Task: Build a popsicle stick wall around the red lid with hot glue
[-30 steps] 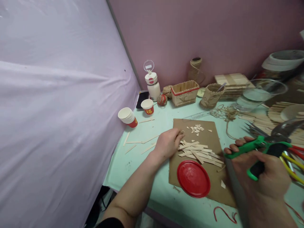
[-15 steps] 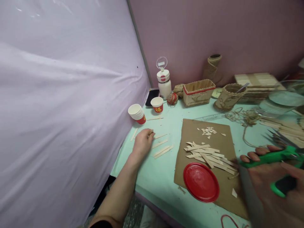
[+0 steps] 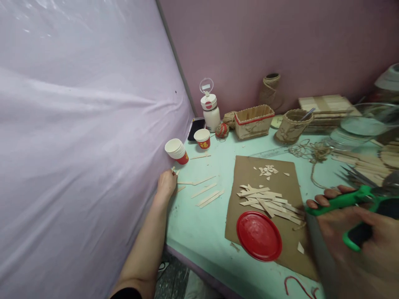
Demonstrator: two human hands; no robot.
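At the table's left edge, my left hand [image 3: 167, 182] has its fingers closed, pinching a pale thin wooden strip [image 3: 173, 169] whose tip shows above the fingertips. Several more strips [image 3: 204, 190] lie just to its right. My right hand [image 3: 352, 224], partly cut off at the right side, is wrapped round green-handled pruning shears [image 3: 338, 202] with black inner grips. Their head is near the frame edge and blurred. Left of the shears, a pile of cut wooden strips [image 3: 268, 201] lies on a brown cardboard sheet [image 3: 232, 216], with small wooden chips [image 3: 267, 170] behind it.
A red lid [image 3: 259, 236] overlaps the cardboard's near edge. Stacked paper cups [image 3: 176, 150], a single cup [image 3: 202, 139], a white bottle [image 3: 211, 114], a wooden box [image 3: 254, 124] and a twine-trimmed pot [image 3: 291, 128] stand behind. A glass bowl [image 3: 358, 128] is at right.
My left hand has moved left and slightly down, from among the laid-out strips to the table edge. The right hand still holds the shears. The view has shifted slightly.
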